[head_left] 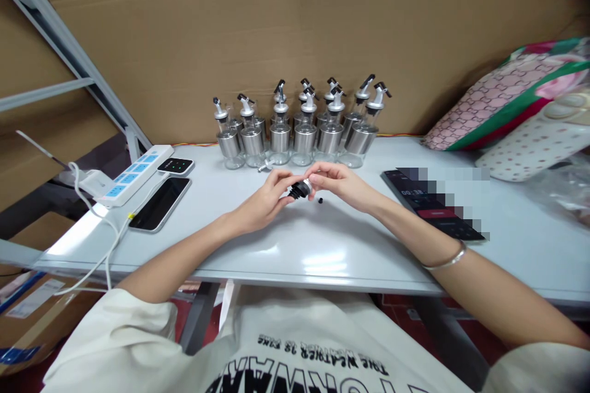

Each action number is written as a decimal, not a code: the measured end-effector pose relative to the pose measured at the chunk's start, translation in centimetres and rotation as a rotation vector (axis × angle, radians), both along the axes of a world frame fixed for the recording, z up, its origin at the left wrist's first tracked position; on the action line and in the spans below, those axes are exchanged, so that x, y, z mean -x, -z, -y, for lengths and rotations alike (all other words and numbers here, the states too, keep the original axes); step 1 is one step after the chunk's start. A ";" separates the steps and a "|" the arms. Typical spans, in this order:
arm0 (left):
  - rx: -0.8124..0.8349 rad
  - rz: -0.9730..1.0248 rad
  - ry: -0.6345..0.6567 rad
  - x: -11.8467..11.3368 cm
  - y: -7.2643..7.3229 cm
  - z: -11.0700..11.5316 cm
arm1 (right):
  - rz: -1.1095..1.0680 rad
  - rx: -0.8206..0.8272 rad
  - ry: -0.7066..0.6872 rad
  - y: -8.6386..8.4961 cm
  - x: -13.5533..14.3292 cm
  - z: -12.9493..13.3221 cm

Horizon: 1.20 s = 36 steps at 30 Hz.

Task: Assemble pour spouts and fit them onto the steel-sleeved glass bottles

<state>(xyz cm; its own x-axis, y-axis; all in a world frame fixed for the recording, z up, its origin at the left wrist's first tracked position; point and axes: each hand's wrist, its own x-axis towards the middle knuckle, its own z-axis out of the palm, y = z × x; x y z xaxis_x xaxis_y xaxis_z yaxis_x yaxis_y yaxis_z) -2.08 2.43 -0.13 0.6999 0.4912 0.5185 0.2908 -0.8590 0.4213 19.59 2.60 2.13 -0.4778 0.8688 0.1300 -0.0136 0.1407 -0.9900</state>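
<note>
Between my two hands is a black ribbed stopper [299, 189] with a silvery part at its right end. My left hand [270, 199] pinches its black side, and the fingers of my right hand [335, 183] close on the silvery end. A tiny black piece [321, 201] lies on the table just below my right fingers. Behind my hands, glass bottles with steel sleeves [305, 137] and silver pourer tops stand in rows. A small silver spout piece [266, 165] lies in front of them, left of centre.
On the left of the white table [276, 258] are a power strip [138, 175], a phone [161, 204] and a small device [176, 166] with cables. A dark tablet or phone [424, 206] lies at right, near a patterned bag [498, 98] and a dotted pouch [534, 135]. Cardboard [184, 43] stands behind.
</note>
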 end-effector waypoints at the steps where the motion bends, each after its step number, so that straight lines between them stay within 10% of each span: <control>1: -0.002 -0.012 0.008 0.0 -0.1 0.0 | 0.003 -0.001 -0.003 0.0 0.0 0.0; 36: 0.019 -0.015 0.086 -0.3 0.3 0.4 | -0.025 0.080 -0.050 0.5 0.3 0.2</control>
<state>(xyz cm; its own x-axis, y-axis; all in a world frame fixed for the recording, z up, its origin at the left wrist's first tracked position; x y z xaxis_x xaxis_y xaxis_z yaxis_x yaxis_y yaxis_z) -1.82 2.05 -0.38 0.7478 0.4383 0.4987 0.2226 -0.8731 0.4337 19.25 2.36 1.68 -0.5187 0.8518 0.0731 -0.0432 0.0593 -0.9973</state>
